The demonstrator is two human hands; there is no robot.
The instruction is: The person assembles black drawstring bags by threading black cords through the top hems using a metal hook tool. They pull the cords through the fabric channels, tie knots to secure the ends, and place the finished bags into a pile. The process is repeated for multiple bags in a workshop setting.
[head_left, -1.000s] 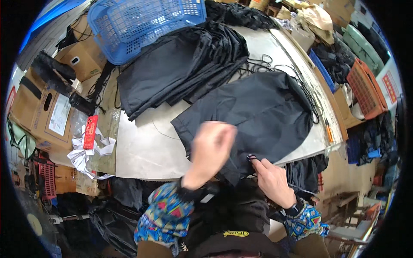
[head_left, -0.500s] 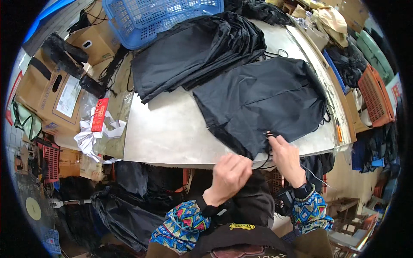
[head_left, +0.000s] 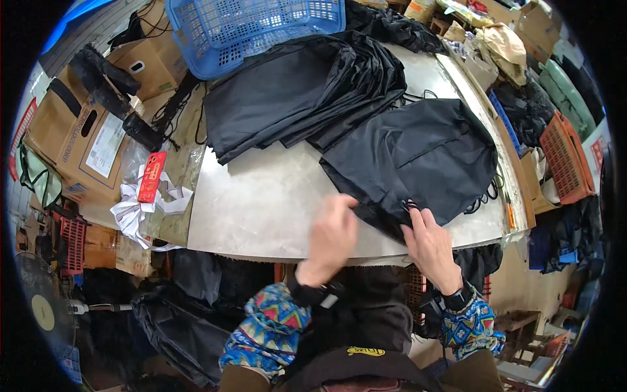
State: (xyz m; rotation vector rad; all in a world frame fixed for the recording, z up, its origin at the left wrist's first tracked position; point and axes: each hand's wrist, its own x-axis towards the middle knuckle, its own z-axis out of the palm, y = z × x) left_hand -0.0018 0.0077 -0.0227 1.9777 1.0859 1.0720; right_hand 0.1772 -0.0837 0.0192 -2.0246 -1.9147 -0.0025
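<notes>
Black drawstring bag [head_left: 418, 157] spread flat at bench [head_left: 261, 202] near edge. Right hand [head_left: 428, 245] pinching bag's lower hem, apparently at cord end. Left hand [head_left: 333, 235] loosely curled, touching hem corner, steadying fabric. Stacked black bags [head_left: 300, 91] behind.

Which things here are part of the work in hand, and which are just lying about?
In hand:
- left hand and right hand, both on the near edge of the black fabric bag
- metal table under it

Lying about:
- stack of black fabric
- blue basket
- cardboard boxes
- red flat thing
- orange crate
</notes>
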